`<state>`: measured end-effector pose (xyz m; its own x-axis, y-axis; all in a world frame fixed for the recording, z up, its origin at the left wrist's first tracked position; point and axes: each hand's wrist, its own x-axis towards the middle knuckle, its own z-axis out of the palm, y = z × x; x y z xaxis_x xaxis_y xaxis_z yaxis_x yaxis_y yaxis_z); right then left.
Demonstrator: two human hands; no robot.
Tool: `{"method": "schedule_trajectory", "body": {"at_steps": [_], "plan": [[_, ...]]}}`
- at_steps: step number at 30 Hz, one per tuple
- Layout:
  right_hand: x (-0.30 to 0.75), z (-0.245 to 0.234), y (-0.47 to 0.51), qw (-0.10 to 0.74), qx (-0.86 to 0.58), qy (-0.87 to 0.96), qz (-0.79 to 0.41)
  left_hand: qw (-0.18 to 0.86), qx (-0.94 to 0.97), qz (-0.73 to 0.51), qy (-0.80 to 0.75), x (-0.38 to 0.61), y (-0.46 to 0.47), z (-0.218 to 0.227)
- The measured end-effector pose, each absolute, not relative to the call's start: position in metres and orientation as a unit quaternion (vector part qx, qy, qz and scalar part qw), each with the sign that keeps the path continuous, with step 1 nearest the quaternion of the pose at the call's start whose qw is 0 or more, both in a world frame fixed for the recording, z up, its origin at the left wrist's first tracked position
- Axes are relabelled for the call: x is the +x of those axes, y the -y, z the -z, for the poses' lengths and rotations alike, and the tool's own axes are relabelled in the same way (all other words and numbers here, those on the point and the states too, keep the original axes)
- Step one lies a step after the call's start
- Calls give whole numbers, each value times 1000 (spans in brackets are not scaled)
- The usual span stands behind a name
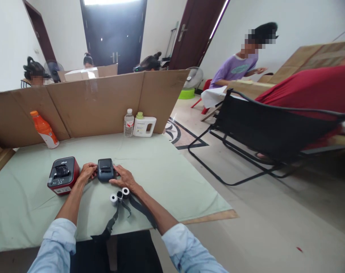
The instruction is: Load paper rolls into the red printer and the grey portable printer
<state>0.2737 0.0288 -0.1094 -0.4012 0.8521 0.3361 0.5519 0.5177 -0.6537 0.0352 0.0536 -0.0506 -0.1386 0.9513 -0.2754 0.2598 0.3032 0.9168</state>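
Note:
A small dark grey printer [105, 169] lies on the pale green table [161, 178]. My left hand [87, 172] grips its left side with curled fingers. My right hand [123, 177] holds its right side, fingers bent against the casing. Just below my right hand lie three small paper rolls [119, 196], and a black strap [115, 218] trails from them over the table's near edge. A larger red and black printer [63, 175] stands to the left of my left hand.
A cardboard screen [98, 100] walls the table's far side. Against it stand an orange bottle [45, 130], a clear water bottle [128, 123] and a white jug [144, 125]. A black folding chair [263, 132] stands on the right. Several people sit beyond.

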Motion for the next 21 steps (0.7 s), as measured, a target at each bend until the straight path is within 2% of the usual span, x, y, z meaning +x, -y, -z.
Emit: {"method": "schedule_trajectory", "body": {"at_steps": [21], "plan": [[275,106,-27,334,-431,808,-225,455,444,-328,-699,37,-63,46]]}}
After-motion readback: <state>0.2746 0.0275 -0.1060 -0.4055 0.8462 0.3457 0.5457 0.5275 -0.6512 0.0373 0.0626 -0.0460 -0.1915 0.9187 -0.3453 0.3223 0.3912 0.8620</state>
